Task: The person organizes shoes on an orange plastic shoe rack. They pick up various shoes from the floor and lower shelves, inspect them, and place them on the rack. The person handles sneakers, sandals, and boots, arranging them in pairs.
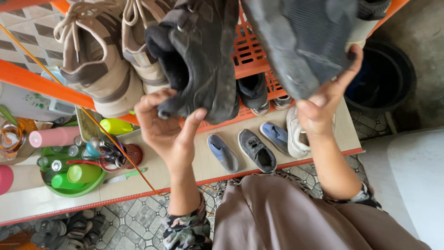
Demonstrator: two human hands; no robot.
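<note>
The left hand [166,127] pinches a black shoe [199,55] at its heel; the right hand's [323,106] grip clasps a dark grey shoe [300,41].

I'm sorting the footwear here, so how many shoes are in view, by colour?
Black shoes, one in the left hand and one in the right hand: 2
Beige laced shoes on the orange rack: 2
Blue shoes on the shelf: 2
Dark grey shoe: 1
White shoe: 1
Total: 8, leaving out half-hidden pairs.
</note>
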